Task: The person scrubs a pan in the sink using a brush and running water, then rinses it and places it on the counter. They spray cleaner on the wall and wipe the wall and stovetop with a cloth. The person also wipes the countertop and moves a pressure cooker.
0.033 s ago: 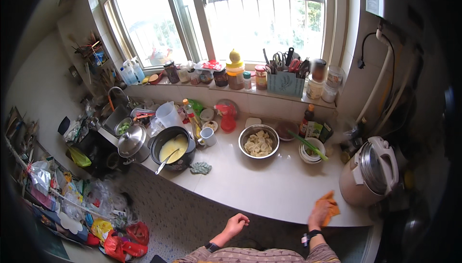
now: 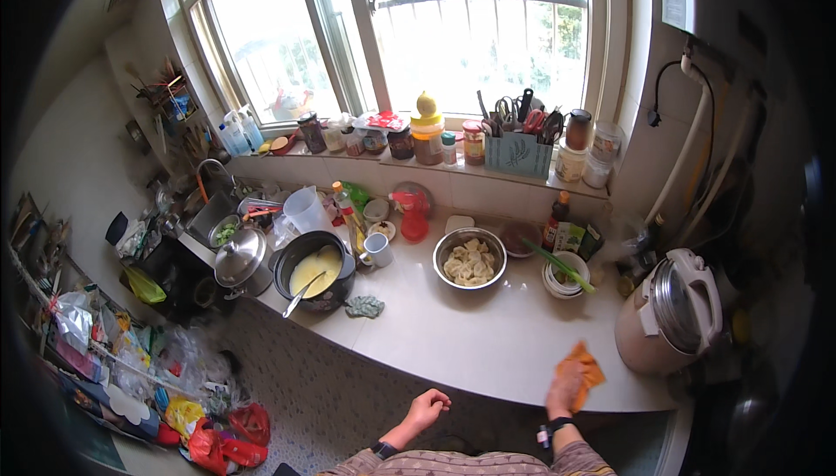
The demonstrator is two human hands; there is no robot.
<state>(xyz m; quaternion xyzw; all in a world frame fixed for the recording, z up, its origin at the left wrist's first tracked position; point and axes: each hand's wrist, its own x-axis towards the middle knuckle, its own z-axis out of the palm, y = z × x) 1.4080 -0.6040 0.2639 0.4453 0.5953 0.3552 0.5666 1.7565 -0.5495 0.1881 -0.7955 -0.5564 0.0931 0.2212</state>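
Leftmost on the counter [image 2: 418, 345], a lidded steel pot [image 2: 242, 258] stands near the front edge, just beside a dark pot [image 2: 329, 299] of pale yellow liquid with a spoon handle [image 2: 301, 295] slanting out over its rim. A crumpled green cloth [image 2: 365, 306] lies close to that edge, and behind it an oil bottle [image 2: 350, 215] wears a label whose print is too small to read.

Next comes the left hand [image 2: 428, 407], out in front of the counter's front edge, its forearm slanting up from below; the fingers curl loosely inward, though how far they close cannot be told. Beyond it, a steel bowl [image 2: 440, 254] of dumplings [image 2: 470, 263] sits well back from the front edge. On the windowsill, a blue-grey utensil holder [image 2: 518, 155] shows a pale leafy drawing; below, a dark bottle [image 2: 556, 222] has a label too small to make out.

Near the front right corner, the right hand [image 2: 566, 383] reaches forward over the front edge, wrist banded, fingers bent on an orange cloth [image 2: 588, 370] and gripping it. The cloth spreads past the fingertips and out to their right, left of the rice cooker [image 2: 657, 324].
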